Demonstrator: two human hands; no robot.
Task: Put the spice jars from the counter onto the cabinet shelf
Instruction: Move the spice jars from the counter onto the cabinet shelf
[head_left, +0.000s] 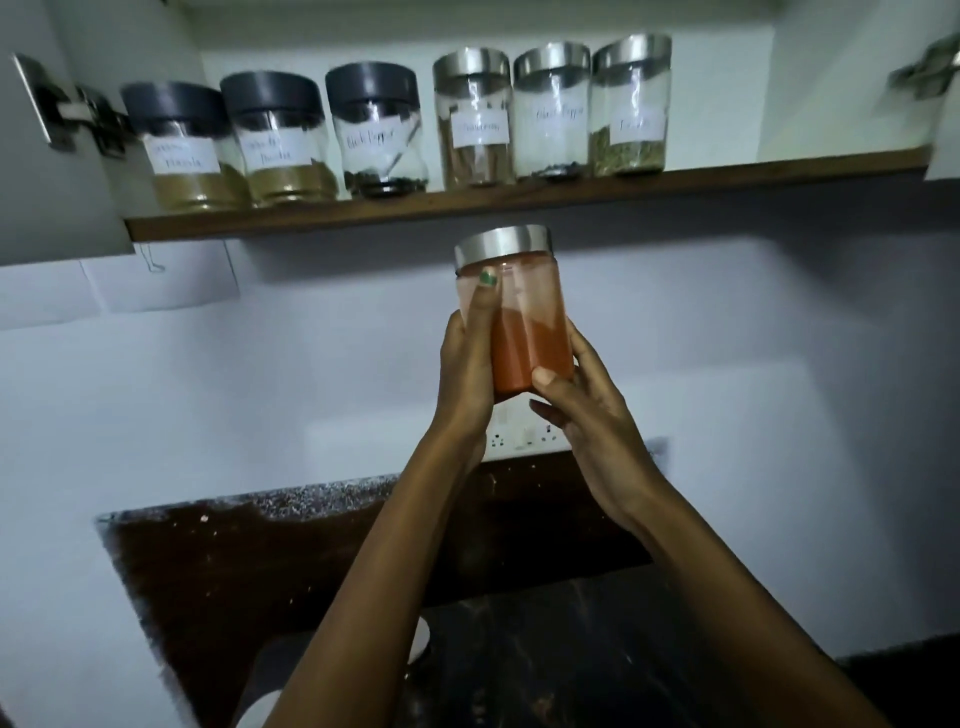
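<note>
Nearest the camera: dark brown speckled stone counter (249, 587), running back to a pale wall; at its front edge, partly hidden by the forearms, two white round-topped items (418, 642), too cut off to identify. Left hand (467, 364): raised, wrapped around the left side of a clear glass jar with a brushed-metal lid, holding orange-red powder (519, 332); thumb with a green-painted nail lies up the jar's front. Right hand (582, 400): cupped under and against the jar's lower right side, thumb pressed on the front near the base. Jar: upright, slightly tilted, held in the air between both hands, clear of the counter and just below the shelf's front edge. Behind the hands, low on the wall: white socket plate (511, 439). Above: dark wooden cabinet shelf (519, 200), carrying six jars in a row. Left group, three waisted glass jars with dark grey lids: two with tan powder and blurred white labels (184, 150) (278, 143), one labelled "Black Pepper" with a few dark grains at the bottom (379, 135). Right group, three straight glass jars with metal lids: one with brown sticks (472, 122), one nearly empty with dark grains (553, 114), one with greenish dried matter (631, 106); labels unreadable. Metal cabinet hinge (72, 111) at far left.
</note>
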